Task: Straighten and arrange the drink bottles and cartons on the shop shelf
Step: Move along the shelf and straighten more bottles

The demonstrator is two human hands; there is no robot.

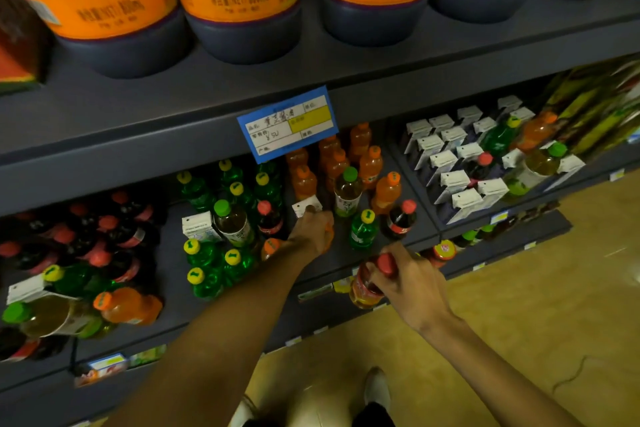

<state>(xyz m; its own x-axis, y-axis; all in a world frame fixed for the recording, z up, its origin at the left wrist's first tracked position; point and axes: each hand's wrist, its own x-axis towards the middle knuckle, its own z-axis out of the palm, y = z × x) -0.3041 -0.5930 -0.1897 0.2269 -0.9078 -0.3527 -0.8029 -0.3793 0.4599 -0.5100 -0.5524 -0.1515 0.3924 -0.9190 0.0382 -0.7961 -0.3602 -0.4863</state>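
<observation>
Right grip point(403, 282) lower centre-right, curled round neck of red-capped bottle point(370, 282) with amber drink, held off shelf front edge. Left grip point(313, 230) centre frame, reaching into shelf point(346, 253), fingers wrapped on orange bottle point(329, 234), mostly hidden by hand; white carton point(306, 206) just behind. Green, cola, orange bottles mixed across shelf. Carton rows upper right. Blue price tag point(288, 124) on upper shelf lip.

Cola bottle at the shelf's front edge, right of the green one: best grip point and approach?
Take the cola bottle by the neck just under its red cap, coming from above and the front. It stands upright at the open edge; orange bottles crowd behind it.
</observation>
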